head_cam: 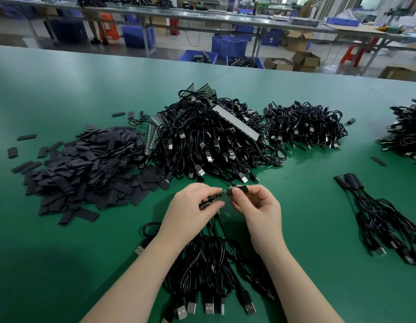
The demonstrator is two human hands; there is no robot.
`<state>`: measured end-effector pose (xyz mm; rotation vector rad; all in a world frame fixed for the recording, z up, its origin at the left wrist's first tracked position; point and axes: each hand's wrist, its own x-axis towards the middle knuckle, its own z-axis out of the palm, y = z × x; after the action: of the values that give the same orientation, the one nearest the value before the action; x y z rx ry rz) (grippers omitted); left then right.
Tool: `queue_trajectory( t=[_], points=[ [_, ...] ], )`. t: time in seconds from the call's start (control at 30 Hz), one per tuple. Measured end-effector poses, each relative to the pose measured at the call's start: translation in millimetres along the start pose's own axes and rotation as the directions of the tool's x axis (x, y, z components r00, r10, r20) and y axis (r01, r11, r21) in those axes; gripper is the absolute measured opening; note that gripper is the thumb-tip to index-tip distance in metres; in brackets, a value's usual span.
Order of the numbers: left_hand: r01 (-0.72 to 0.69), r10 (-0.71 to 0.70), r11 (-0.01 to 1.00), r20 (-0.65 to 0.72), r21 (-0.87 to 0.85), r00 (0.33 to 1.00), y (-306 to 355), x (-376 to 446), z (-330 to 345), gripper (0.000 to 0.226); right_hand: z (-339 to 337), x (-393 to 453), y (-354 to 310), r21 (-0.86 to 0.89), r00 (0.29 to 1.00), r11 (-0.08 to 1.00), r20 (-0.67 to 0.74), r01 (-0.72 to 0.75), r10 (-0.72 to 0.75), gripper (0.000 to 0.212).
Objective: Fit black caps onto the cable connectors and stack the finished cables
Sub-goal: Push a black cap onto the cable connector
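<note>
My left hand [190, 208] grips a bunch of black cables by their small green circuit-board connectors [219, 195]. My right hand [256, 203] pinches a black cap [240, 189] whose open end meets the tip of one connector. The held cables [211, 264] trail down toward me, with USB plugs near the bottom edge. A heap of flat black caps [85, 171] lies to the left. A big pile of uncapped cables [209, 136] sits ahead. Capped cables [377, 213] lie stacked on the right.
The green table [62, 264] stretches wide. A second cable pile [307, 124] lies behind right, another [407, 131] at the right edge. Loose caps [26, 137] are scattered far left. Beyond the table stand benches, blue crates [229, 46] and cardboard boxes.
</note>
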<state>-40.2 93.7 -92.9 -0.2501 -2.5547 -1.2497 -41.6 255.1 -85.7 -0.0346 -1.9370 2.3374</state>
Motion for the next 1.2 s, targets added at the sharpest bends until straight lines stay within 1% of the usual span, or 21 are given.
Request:
queue_trajectory(
  t=[0.13,0.23,0.37,0.47,0.53,0.63,0.73,0.93,1.13,1.2],
  points=[
    [0.024,-0.024,1.0,0.004,0.012,1.0,-0.7,1.0,1.8,0.028,0.3,-0.3,-0.7,0.03,1.0,1.0,0.008,-0.001,0.001,0.018],
    [-0.034,0.035,0.999,-0.005,0.034,0.999,0.3,0.8,1.0,0.023,1.4,-0.6,-0.8,0.037,1.0,0.999,0.006,0.013,-0.014,0.012],
    [-0.021,0.02,1.0,-0.028,-0.008,0.999,-0.1,1.6,0.1,0.022,-0.2,-0.1,-0.2,0.012,0.999,0.999,0.006,0.035,-0.035,0.023],
    [-0.041,0.04,0.999,-0.02,-0.023,0.999,0.0,1.6,0.1,0.022,-0.2,-0.5,-0.4,-0.027,0.999,0.998,0.009,0.052,-0.052,0.027],
    [-0.054,0.053,0.998,-0.017,-0.039,0.998,0.1,0.9,0.0,0.022,-0.1,-0.8,-0.4,-0.061,0.997,0.995,-0.009,0.073,-0.074,0.022],
    [-0.041,0.04,0.998,-0.023,-0.052,0.999,-0.9,1.2,-0.2,0.022,-0.7,-0.4,0.0,-0.083,0.996,0.993,-0.017,0.085,-0.086,0.007],
    [-0.037,0.036,0.997,-0.022,-0.061,0.999,-1.1,1.6,-0.5,0.022,-0.1,-0.2,-0.1,-0.097,0.995,0.991,-0.019,0.093,-0.096,0.008],
    [-0.071,0.071,0.993,-0.004,-0.09,0.997,-1.1,0.2,-0.9,0.023,-1.3,-1.8,-0.2,-0.084,0.993,0.989,-0.011,0.12,-0.121,0.011],
    [-0.053,0.052,0.993,-0.015,-0.101,0.999,-1.5,1.5,-0.5,0.023,-1.3,0.0,-0.4,-0.086,0.996,0.992,0.029,0.089,-0.087,0.01],
    [-0.057,0.057,0.993,-0.009,-0.105,0.998,-1.4,1.2,-0.7,0.022,-2.1,0.6,-0.1,-0.084,0.998,0.995,0.038,0.05,-0.047,0.01]
  ],
)
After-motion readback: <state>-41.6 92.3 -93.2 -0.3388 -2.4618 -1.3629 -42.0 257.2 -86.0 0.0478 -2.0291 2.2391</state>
